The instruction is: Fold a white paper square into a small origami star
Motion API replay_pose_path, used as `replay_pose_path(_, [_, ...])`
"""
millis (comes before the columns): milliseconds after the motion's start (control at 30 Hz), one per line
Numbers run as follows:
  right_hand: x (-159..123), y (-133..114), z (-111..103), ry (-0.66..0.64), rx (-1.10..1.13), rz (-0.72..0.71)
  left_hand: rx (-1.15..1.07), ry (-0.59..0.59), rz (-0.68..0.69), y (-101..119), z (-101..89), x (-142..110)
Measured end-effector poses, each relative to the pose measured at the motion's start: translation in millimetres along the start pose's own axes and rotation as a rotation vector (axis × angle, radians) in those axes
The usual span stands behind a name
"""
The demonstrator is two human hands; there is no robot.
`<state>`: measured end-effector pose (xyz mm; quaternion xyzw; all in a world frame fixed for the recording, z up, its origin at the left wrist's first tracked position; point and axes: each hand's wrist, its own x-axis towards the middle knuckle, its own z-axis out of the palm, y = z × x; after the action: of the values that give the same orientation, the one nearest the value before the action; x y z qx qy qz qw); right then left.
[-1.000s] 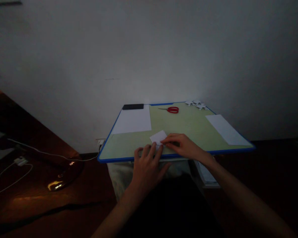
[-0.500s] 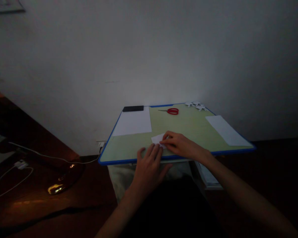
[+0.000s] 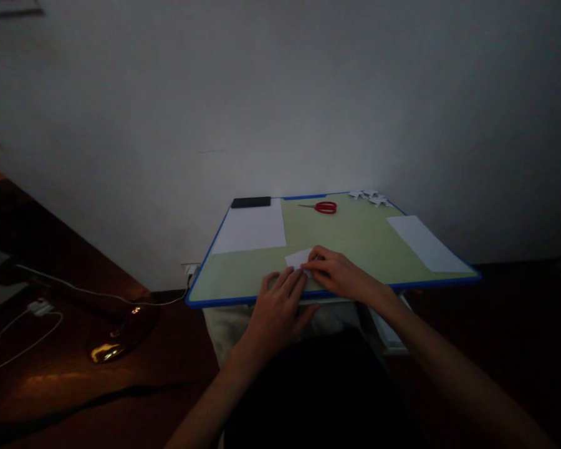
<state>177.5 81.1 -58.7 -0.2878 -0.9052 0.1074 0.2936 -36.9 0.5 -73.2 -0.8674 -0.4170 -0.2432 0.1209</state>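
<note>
A small white piece of paper lies near the front edge of the green-topped table. My left hand rests on its near side, fingers stretched out and fingertips on the paper, thumb apart. Thumb and forefinger of my right hand are pinched together at the paper's right part, which they partly cover. Whether the sheet is folded under my fingers cannot be made out in the dim light.
Red-handled scissors lie at the back middle. A large white sheet with a dark flat object sits back left. Several folded paper pieces lie back right, near a paper strip. A white cable runs left of the table.
The small paper has turned slightly and more of it is covered by my right hand. Both hands stay in nearly the same place; the camera view shifts slightly.
</note>
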Motion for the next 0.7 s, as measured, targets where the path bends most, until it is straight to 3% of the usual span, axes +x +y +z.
replay_pose_path(133, [-0.7, 0.4, 0.4, 0.002, -0.010, 0.000, 0.017, -0.026, 0.051, -2.5, -3.5, -2.8])
replay_pose_path(533, [-0.9, 1.1, 4.5, 0.068, 0.007, 0.014, -0.013, -0.032, 0.036, -0.6, -2.2, 0.7])
replay_pose_path(700, [-5.0, -0.3, 7.7, 0.191, -0.074, 0.010, -0.026, -0.015, 0.031, -1.7, -1.1, -0.2])
